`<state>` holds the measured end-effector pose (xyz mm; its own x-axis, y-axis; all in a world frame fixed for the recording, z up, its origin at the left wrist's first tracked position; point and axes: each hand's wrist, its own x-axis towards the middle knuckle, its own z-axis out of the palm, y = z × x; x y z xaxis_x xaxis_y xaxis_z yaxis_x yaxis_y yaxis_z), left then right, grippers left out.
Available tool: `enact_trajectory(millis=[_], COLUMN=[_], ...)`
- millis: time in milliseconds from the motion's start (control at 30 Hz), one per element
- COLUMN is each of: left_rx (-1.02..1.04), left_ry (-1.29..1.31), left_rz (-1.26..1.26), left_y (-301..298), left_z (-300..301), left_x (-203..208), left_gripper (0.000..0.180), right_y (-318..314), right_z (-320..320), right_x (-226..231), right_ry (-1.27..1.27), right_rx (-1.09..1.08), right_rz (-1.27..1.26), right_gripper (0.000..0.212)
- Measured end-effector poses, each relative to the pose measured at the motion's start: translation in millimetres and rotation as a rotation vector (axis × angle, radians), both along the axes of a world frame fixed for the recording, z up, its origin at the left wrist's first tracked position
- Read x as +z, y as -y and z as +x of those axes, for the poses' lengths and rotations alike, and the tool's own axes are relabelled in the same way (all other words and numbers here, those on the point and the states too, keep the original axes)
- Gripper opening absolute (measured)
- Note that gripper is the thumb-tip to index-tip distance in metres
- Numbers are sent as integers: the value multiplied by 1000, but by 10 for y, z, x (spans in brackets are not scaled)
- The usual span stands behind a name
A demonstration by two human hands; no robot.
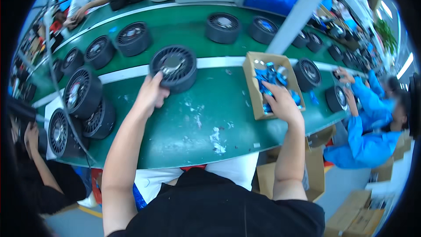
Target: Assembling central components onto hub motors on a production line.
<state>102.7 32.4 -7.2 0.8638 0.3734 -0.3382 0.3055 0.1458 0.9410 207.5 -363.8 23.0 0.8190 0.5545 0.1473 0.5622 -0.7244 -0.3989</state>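
Observation:
My left hand [153,93] is closed at the near left edge of a black wheel [183,79], thumb up by its rim and fingers curled below. This wheel has a finned face and a round silver cap in the centre, and it lies over the white strip along the green bench. Over on the right, my right hand [283,102] reaches into an open cardboard box [253,88]. Its thumb and forefinger are apart over shiny round metal parts with blue film [272,77]; the other fingertips are partly hidden.
More black wheels [223,28] line the far green surface [180,26]. Several are stacked at the left [83,92]. A grey post [302,11] rises behind the box. Co-workers sit at both sides; one in blue [372,140] handles a wheel [336,98].

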Motion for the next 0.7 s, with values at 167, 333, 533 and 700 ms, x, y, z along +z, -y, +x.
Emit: enact_trajectory(millis=[167,333,533,700], left_rx=[191,608,731,596], left_ry=[185,216,138,168], left_rz=[-82,-348,-592,-673], left_y=[-214,-690,-1043,-755], left_z=[1229,1577,1442,942], left_x=[-233,-225,-172,-166], left_gripper=[46,55,56,50], right_y=[192,211,456,494], right_z=[32,-28,-49,-42], right_x=[97,223,68,7], right_ry=[-97,-190,-216,-230], right_rx=[61,57,-256,-169], right_rz=[53,265,544,605], right_gripper=[46,52,48,43])
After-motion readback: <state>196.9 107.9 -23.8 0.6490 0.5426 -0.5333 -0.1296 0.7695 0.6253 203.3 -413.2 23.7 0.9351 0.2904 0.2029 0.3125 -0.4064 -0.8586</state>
